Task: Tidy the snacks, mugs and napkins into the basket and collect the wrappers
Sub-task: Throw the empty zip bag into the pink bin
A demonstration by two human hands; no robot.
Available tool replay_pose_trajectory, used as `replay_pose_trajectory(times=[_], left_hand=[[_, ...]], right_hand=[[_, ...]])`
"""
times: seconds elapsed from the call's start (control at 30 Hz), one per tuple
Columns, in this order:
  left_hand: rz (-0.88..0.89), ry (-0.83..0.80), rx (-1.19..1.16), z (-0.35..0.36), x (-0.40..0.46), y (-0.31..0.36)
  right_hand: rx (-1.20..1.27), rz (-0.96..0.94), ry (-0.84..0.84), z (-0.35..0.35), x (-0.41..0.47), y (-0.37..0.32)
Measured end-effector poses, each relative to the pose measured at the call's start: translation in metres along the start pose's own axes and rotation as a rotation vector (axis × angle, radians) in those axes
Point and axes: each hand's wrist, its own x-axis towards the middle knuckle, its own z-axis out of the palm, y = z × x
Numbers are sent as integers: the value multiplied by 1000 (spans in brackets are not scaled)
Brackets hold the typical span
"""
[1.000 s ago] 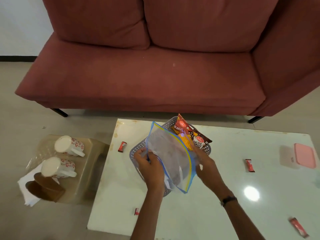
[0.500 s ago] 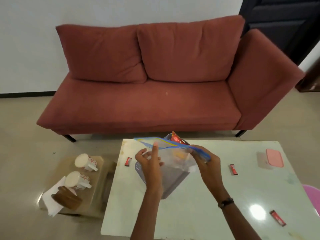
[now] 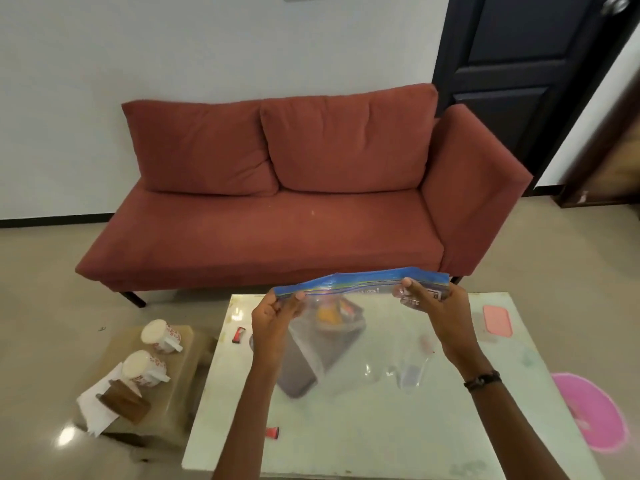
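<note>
Above table, both hands pinching zip bag

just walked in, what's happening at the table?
A person stands over the white glossy coffee table, holding a clear zip-top plastic bag with a blue seal strip stretched between the left hand and right hand. Seen through the bag, the grey perforated basket sits on the table with snack packets in it. Small red wrappers lie loose on the table. Two white patterned mugs and white napkins rest on the low beige stool to the left, not yet collected.
</note>
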Motion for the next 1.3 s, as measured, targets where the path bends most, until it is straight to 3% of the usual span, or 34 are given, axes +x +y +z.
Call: replay_pose_trajectory(times=[0.2, 0.33, 0.47, 0.63, 0.8, 0.97, 1.07, 1.13, 1.23, 1.3], left_hand=[[-38, 131, -102, 72, -40, -4], [-143, 3, -171, 116, -67, -10], [-279, -238, 32, 153, -96, -28], [-299, -338, 122, 190, -93, -43], [-344, -510, 212, 218, -66, -65], [-464, -467, 35, 270, -55, -103], [-736, -435, -110, 315, -55, -125], [-887, -503, -32, 347, -59, -138], [-843, -715, 291, 397, -74, -164], [-793, -722, 402, 434, -86, -188]], right_hand=[[-110, 187, -306, -95, -27, 1], [-23, 189, -181, -144, -33, -7], [44, 194, -91, -185, -22, -18], [-49, 295, -270, -231, -8, -16], [-124, 276, -242, -284, 11, 9], [-97, 245, -177, -346, 16, 29], [-216, 118, -174, -390, 22, 35], [-326, 134, -165, -421, 32, 48], [-400, 161, -76, -470, 44, 74], [-418, 164, -85, -510, 50, 97]])
